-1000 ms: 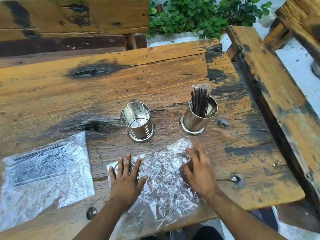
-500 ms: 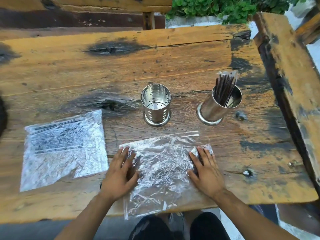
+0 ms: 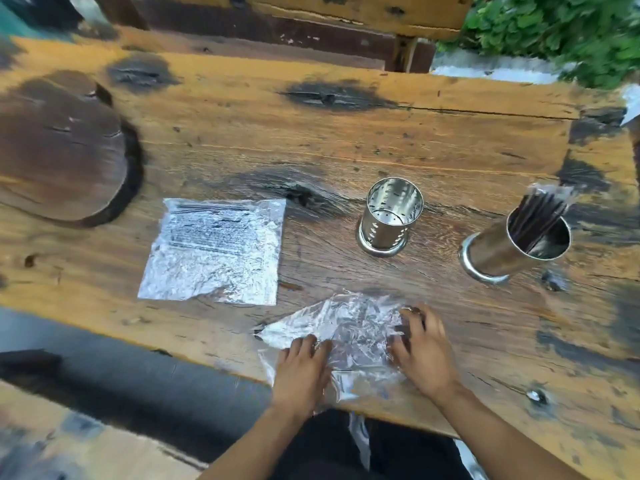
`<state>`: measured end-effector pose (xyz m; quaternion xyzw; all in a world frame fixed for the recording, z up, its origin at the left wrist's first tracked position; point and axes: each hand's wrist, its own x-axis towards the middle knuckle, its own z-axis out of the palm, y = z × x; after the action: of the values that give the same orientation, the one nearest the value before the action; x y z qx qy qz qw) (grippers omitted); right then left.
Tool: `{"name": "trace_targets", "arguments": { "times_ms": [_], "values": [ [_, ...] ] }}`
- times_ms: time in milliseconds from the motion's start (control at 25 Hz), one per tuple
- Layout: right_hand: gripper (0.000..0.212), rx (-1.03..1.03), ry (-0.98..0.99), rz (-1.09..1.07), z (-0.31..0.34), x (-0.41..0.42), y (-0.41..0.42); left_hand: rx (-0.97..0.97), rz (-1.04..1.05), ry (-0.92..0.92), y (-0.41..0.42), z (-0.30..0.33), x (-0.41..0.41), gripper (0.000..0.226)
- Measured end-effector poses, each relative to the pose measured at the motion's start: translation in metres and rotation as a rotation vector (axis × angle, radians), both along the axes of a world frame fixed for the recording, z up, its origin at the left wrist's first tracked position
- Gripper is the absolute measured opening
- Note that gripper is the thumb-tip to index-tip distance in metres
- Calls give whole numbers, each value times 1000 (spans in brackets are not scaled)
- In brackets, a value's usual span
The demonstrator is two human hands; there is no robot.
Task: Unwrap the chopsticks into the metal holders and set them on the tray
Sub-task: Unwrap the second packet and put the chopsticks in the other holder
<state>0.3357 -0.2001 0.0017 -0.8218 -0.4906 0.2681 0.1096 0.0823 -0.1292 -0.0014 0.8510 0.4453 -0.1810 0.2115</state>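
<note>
Weathered wooden table (image 3: pixel 346 140) bearing round dark wood slab tray (image 3: pixel 59 150) at far left. Two clear plastic wrappers: flat one (image 3: pixel 214 251) lying untouched, crumpled one (image 3: pixel 349 327) now bunching smaller, so emptied, being gathered. Two perforated steel holders: empty one (image 3: pixel 388 220), one with dark chopsticks (image 3: pixel 535 216). Left hand (image 3: pixel 304 368), right hand (image 3: pixel 422 348) both pressing, curling on crumpled wrapper.

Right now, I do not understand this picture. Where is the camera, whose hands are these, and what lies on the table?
The camera sits on a person's head and looks down, so there is no machine. The left hand and right hand gather a crumpled plastic wrapper at the near edge of the wooden table. Further away stand an empty metal holder and a second holder with dark chopsticks. A flat sealed packet lies to the left, beside a round wooden board.
</note>
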Motion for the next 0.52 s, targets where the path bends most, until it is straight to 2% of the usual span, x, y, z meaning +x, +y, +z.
{"name": "trace_targets", "arguments": {
  "times_ms": [120, 200, 360, 520],
  "values": [
    [44, 107, 12, -11, 11, -2, 17, -1, 208, -35, -9, 14, -17, 55],
    [41, 164, 24, -11, 15, -5, 34, 41, 384, -74, -7, 29, -34, 41],
    [41, 101, 95, 101, 15, -29, 76, 242, 726, -185, 10, 51, -79, 31],
    [42, 54, 92, 251, 7, -76, 134, 375, 918, -258, 62, 60, -123, 27]
  ]
}}
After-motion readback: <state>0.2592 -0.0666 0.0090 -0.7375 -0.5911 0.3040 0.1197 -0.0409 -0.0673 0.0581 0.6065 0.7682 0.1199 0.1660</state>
